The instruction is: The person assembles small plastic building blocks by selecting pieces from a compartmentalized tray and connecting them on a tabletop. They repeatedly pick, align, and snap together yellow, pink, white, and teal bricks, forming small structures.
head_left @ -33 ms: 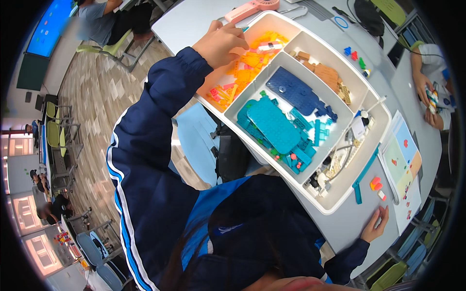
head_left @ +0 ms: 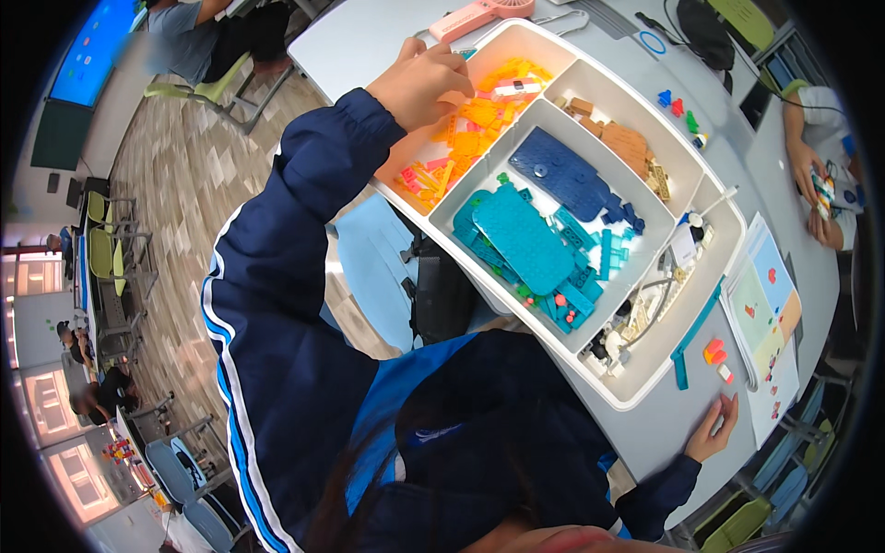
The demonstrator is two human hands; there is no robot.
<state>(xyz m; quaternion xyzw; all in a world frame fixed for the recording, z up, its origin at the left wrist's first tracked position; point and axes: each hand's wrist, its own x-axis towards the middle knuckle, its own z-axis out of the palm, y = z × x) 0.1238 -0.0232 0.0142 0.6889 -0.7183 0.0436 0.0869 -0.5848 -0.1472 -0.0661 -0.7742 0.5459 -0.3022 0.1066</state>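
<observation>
My left hand (head_left: 423, 85) is over the far left rim of a white sorting tray (head_left: 620, 402). Its loosely bent fingers point toward the yellow and orange bricks (head_left: 475, 115), with no brick visible in them. On the grey table, my right hand (head_left: 713, 430) lies with fingers a little apart, holding nothing I can see. Just beyond it are a small red-orange brick piece (head_left: 713, 351) and a white-and-coral piece (head_left: 725, 373). Other tray sections hold a teal plate (head_left: 523, 238) among teal bricks, dark blue plates (head_left: 560, 172), brown pieces (head_left: 625, 147), and white and black parts (head_left: 636, 323).
An open picture booklet (head_left: 767, 295) and a long teal beam (head_left: 683, 355) lie right of the tray. A pink handheld fan (head_left: 470, 20) is behind it. Small coloured pieces (head_left: 678, 108) stand farther right. Across the table, another person's hands (head_left: 809, 189) hold a small brick build.
</observation>
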